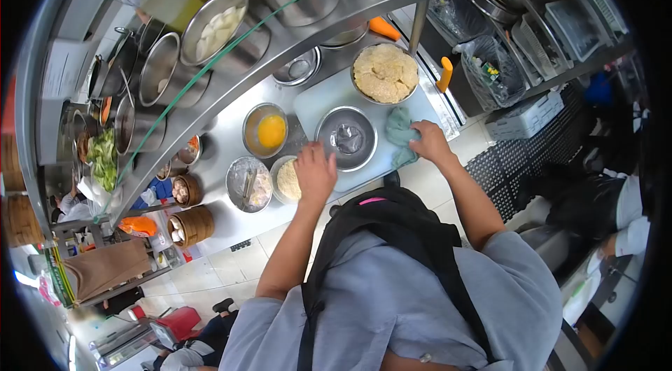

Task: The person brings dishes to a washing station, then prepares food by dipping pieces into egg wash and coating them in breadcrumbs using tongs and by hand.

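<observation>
My right hand [431,141] is closed on a green cloth [400,134] that lies bunched on the right of a pale cutting board [425,110]. My left hand [316,171], fingers stretched out, is by the left rim of a metal bowl [369,152] with clear plastic inside; whether it touches the rim I cannot tell. Partly behind that hand sits a bowl of pale crumbs [287,178]. Beaten egg [271,131] fills part of another metal bowl. To its lower left, tongs [248,185] rest in a bowl of floury pieces.
A heaped bowl of pale, mince-like mixture [385,73] stands at the board's far side. Overhead runs a metal shelf [280,42] carrying several pots. Bamboo steamers [192,225] stand at the left. Other people [595,203] are at right and lower left.
</observation>
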Action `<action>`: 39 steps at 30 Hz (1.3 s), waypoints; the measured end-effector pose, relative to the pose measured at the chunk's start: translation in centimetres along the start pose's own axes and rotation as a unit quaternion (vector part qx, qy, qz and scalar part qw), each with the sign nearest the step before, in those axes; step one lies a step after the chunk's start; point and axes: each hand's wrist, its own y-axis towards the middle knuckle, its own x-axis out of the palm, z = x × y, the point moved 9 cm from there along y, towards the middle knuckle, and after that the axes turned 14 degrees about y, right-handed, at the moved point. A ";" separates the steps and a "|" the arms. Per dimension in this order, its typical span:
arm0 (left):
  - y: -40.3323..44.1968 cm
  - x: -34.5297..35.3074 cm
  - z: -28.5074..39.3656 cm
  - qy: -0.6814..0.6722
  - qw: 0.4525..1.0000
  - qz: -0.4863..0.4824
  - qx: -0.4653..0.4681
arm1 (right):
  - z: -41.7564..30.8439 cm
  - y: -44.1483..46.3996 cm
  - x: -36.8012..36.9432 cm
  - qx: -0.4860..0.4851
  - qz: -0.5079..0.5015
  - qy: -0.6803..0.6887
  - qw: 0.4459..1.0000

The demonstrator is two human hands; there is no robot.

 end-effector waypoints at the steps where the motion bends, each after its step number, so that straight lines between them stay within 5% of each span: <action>1: 0.5 -0.3 -1.5 0.013 0.999 0.014 -0.047 | -1.4 0.3 -0.9 -0.005 -0.002 -0.007 1.000; 3: 1.4 -0.6 -2.5 0.001 0.999 0.013 -0.048 | -2.2 0.9 -2.7 0.129 -0.039 0.063 0.989; 7: 2.2 -0.6 -2.9 0.039 0.996 -0.051 -0.057 | -12.8 2.8 -4.3 0.058 -0.063 0.075 0.993; 10: 2.6 2.9 -2.7 0.066 0.983 -0.161 -0.063 | -18.1 5.3 3.6 -0.054 -0.123 -0.049 0.990; 13: 3.2 5.5 -2.6 0.031 0.964 -0.244 -0.097 | -14.6 7.5 14.2 -0.116 -0.127 -0.164 0.971; 16: 3.2 6.3 -3.7 0.011 0.965 -0.238 -0.107 | -11.9 8.7 18.2 0.021 -0.193 -0.177 0.965; 20: 2.4 2.8 -6.5 -0.032 0.972 -0.184 -0.143 | -17.6 6.7 8.6 -0.102 -0.088 -0.090 0.987; 24: -2.3 1.4 -18.2 0.062 0.956 -0.206 -0.201 | -21.0 2.3 -5.5 -0.018 0.027 -0.024 0.999; 25: -4.3 -2.1 -21.1 0.081 0.960 -0.075 -0.258 | -21.2 1.3 -8.0 0.002 0.058 -0.025 0.998; 28: -9.1 -0.9 -27.4 0.207 0.936 -0.100 -0.265 | -18.8 0.1 -10.7 0.055 0.094 -0.053 0.993; 30: -11.8 2.0 -29.2 0.180 0.903 -0.272 -0.280 | -13.8 0.3 -9.8 0.064 0.093 -0.079 0.990; 34: -13.3 4.6 -30.8 0.159 0.913 -0.271 -0.260 | -0.1 0.8 -0.4 0.126 -0.002 -0.067 0.990; 39: -13.2 -2.2 -33.6 0.130 0.909 -0.264 -0.296 | -2.9 0.2 0.3 0.065 0.004 -0.037 0.997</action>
